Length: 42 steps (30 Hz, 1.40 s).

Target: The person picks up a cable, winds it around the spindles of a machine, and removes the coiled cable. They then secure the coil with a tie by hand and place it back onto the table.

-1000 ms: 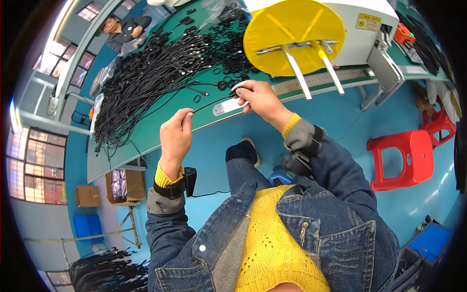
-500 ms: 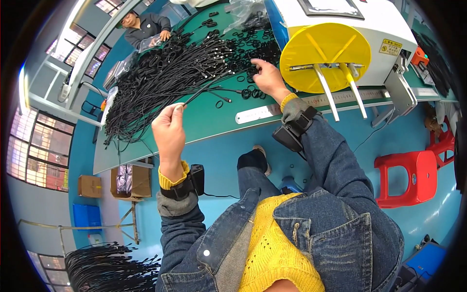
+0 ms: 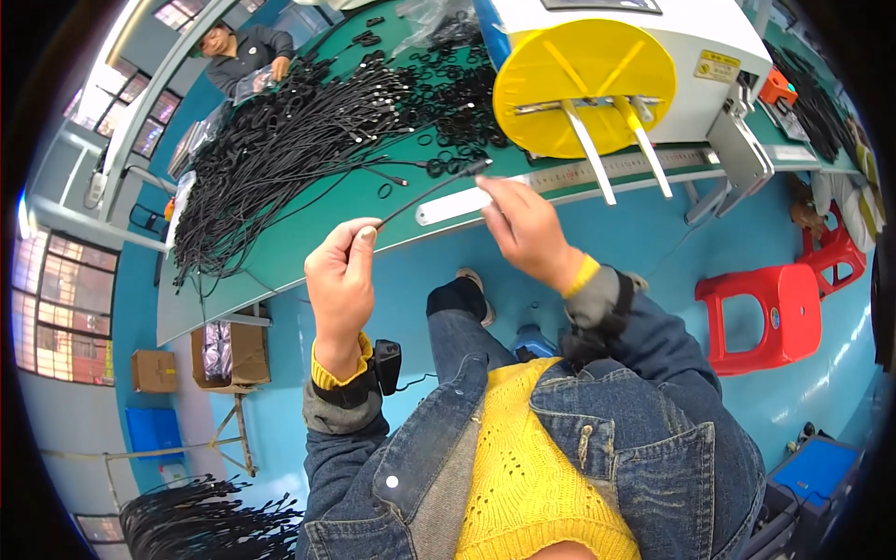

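My left hand (image 3: 341, 280) is closed round a thin black cable (image 3: 422, 196), gripping it between thumb and forefinger. The cable slants up and right from the fist to its connector end (image 3: 483, 166), above the table's near edge. My right hand (image 3: 530, 231) is just below that end, its forefinger close to the connector and its thumb apart. Whether anything small sits at the fingertips is too fine to tell. Many loose black rings (image 3: 453, 121) lie on the green table (image 3: 308, 217) beyond, beside a large pile of black cables (image 3: 280, 140).
A white machine (image 3: 709, 103) with a yellow disc (image 3: 583, 89) and protruding rods stands at the right of the table. A steel ruler (image 3: 448, 206) lies along the near edge. Another person (image 3: 250, 58) works at the far left. Red stools (image 3: 765, 317) stand at right.
My right hand has come back from the rings toward me, to the cable's end. My left hand has shifted slightly right and down with the cable, whose end is now raised before me.
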Available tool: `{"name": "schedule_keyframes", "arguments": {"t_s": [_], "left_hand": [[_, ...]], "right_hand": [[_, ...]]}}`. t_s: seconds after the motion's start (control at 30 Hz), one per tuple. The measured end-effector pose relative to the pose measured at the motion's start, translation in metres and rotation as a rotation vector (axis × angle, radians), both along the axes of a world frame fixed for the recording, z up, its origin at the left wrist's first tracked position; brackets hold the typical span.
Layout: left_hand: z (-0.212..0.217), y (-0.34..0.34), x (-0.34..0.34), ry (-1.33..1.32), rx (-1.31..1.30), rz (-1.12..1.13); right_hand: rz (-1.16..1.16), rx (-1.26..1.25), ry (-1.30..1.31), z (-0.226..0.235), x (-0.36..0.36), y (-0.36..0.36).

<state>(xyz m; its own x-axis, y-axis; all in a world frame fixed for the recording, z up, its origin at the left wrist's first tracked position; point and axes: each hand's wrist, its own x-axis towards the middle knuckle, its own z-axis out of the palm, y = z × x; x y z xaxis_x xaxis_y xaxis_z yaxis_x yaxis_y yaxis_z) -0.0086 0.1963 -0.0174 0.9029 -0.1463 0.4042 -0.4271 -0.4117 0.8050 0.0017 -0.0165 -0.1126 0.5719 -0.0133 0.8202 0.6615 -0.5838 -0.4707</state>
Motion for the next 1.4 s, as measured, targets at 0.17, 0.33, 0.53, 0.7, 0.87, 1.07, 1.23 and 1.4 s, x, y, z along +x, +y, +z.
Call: {"name": "schedule_keyframes", "arguments": {"t_s": [0.17,0.33,0.53,0.7,0.87,1.07,1.23,1.4], "left_hand": [[0.011,-0.037,-0.03,0.008,0.059,-0.2],[0.02,-0.083,-0.034,-0.068,0.056,-0.386],[0.011,-0.142,0.016,-0.245,0.055,-0.389],[-0.016,-0.161,0.048,-0.112,-0.133,-0.369],[-0.016,-0.171,0.057,-0.091,-0.136,-0.369],[-0.018,-0.168,0.054,-0.107,-0.124,-0.369],[-0.024,-0.166,0.054,-0.074,-0.182,-0.367],[-0.025,-0.164,0.053,-0.087,-0.197,-0.383]], "right_hand": [[-0.211,-0.114,-0.101,0.038,-0.079,-0.05],[-0.432,-0.256,-0.153,0.057,-0.104,-0.099],[-0.57,-0.192,-0.264,0.057,-0.07,-0.138],[-0.547,-0.017,-0.13,0.046,-0.029,-0.142],[-0.582,0.093,-0.071,0.041,-0.001,-0.145],[-0.598,0.101,-0.042,0.021,-0.01,-0.146],[-0.536,0.204,0.183,-0.012,-0.058,-0.127],[-0.42,0.255,0.457,-0.034,-0.088,-0.118]]}}
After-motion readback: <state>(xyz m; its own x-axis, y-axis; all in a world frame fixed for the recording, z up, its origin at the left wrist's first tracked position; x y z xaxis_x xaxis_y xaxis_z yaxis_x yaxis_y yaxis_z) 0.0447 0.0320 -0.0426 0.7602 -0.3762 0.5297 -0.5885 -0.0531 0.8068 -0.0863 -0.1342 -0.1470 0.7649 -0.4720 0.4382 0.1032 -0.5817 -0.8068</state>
